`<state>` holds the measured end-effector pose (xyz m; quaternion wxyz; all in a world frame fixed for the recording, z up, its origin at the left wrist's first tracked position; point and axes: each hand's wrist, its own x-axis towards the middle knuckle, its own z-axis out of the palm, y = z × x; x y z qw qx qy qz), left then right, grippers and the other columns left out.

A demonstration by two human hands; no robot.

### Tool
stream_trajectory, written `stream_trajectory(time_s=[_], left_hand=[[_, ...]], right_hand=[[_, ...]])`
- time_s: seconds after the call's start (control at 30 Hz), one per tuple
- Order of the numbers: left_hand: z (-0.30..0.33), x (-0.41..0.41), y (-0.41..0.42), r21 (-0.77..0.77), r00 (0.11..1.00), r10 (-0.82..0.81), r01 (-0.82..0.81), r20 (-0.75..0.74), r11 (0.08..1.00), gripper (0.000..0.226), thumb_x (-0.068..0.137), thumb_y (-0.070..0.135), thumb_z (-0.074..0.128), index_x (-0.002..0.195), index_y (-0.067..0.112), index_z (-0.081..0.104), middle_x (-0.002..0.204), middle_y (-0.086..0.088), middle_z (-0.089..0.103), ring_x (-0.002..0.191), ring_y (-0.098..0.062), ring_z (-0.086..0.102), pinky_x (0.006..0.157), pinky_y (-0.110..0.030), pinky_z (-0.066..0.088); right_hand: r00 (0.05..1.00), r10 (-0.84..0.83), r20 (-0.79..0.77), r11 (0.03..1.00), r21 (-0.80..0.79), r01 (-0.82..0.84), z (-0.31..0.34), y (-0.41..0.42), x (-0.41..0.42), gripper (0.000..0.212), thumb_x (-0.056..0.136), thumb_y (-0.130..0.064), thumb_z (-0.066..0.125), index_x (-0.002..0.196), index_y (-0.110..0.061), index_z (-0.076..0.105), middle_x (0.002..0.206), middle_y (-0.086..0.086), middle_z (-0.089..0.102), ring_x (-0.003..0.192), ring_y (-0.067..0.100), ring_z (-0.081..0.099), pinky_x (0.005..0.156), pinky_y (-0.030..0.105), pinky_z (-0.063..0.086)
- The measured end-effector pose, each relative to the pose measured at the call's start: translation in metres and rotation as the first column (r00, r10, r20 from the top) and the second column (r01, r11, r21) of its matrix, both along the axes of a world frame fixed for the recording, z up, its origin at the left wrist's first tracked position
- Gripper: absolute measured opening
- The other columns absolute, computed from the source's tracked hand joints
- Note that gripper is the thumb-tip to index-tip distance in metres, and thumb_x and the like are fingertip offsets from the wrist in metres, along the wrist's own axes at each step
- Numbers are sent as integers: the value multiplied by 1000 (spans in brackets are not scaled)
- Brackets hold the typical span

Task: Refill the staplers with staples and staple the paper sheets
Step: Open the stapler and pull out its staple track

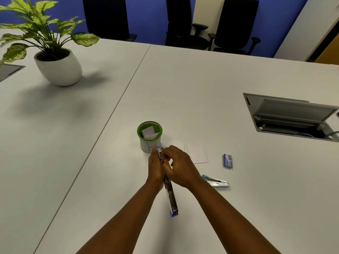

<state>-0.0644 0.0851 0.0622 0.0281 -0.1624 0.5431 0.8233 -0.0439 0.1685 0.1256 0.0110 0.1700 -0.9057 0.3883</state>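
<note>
Head view. My left hand [155, 166] is curled around the opened stapler [169, 191], which I hold above the worktop [201, 88]. The stapler is swung open into a long line: one end, with a blue tip, points toward me near my forearms; the other end sticks out past my knuckles toward the cup [149, 137]. My left grip is closed on the stapler's upper part. My right hand [180, 166] is pressed against the left, fingers curled in at the same part of the stapler; the fingertips are hidden, so I cannot tell whether they pinch staples or only the metal rail.

A second stapler [216, 181] lies on the worktop just to the right of my right wrist, also opened, with a light-blue end nearest my arm. A small blue staple box [228, 160] lies beyond it, apart from both hands. White paper sheets [195, 153] lie flat just behind my right hand, partly covered by it. The cup, white with a green rim, stands directly beyond my left hand and holds folded white papers.

Farther off: a potted plant [55, 57] at far left, a cable hatch [291, 116] with its lid raised at right, and black chairs [236, 26] behind the worktop.
</note>
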Motion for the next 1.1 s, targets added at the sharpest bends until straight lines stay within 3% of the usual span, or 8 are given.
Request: stream_trajectory(time_s=[0.2,0.4,0.57,0.63,0.77,0.87,0.93,1.1], left_hand=[[-1,1,-8,-17,1000,22,-21,20,1000,38,99,37,26,83,21,56,73,-1,61,71,-9,65,60,-17,54],[6,4,-10,-18,992,61,-60,111,998,52,98,42,25,130,6,44,124,-25,52,116,-35,52,103,-48,42],[5,-2,-14,59,983,134,-142,127,988,35,99,38,27,95,18,55,75,0,52,57,-1,58,49,-12,48],[8,-1,-14,18,981,137,-141,137,990,38,99,39,25,111,16,52,83,2,55,72,-6,55,61,-16,47],[10,3,-14,-116,988,126,-116,90,987,49,99,39,20,137,12,38,115,-10,51,102,-22,47,81,-29,42],[12,1,-15,-214,995,99,-91,29,973,52,100,37,19,133,2,41,101,-24,50,92,-38,46,80,-39,45],[13,0,-14,-243,996,82,-84,-20,966,51,100,35,20,128,-2,42,88,-15,47,82,-28,44,71,-30,42],[18,3,-10,-324,994,32,-63,-100,944,33,101,26,24,104,8,51,78,-8,47,78,-21,43,69,-25,40]], right_hand=[[998,-64,1,989,-130,64,-3,-2,9,12,83,-19,63,84,-7,60,77,-1,58,72,7,51,62,4,37],[991,-135,-4,969,-209,131,-12,-3,23,13,84,-15,63,95,-10,65,87,4,69,75,3,57,66,1,44],[983,-154,-100,969,-208,130,-22,-3,43,11,81,-10,65,90,-7,70,86,9,70,78,5,59,71,12,51],[982,-172,-81,961,-233,149,-25,-3,49,12,81,-10,65,91,-6,70,88,8,71,80,3,58,73,8,50],[958,-237,161,879,-384,282,-26,-4,50,14,80,-8,68,93,-13,67,85,0,65,76,4,60,69,5,50],[864,-229,448,713,-527,463,-25,-4,48,17,85,-6,61,90,-22,63,83,-3,62,83,9,61,73,19,55],[762,-133,634,586,-570,576,-23,-5,46,14,91,-13,54,92,-23,63,93,1,64,90,14,62,73,22,55],[636,36,771,475,-573,668,-19,-5,46,16,94,-20,49,94,-20,65,92,4,68,86,16,66,67,22,55]])
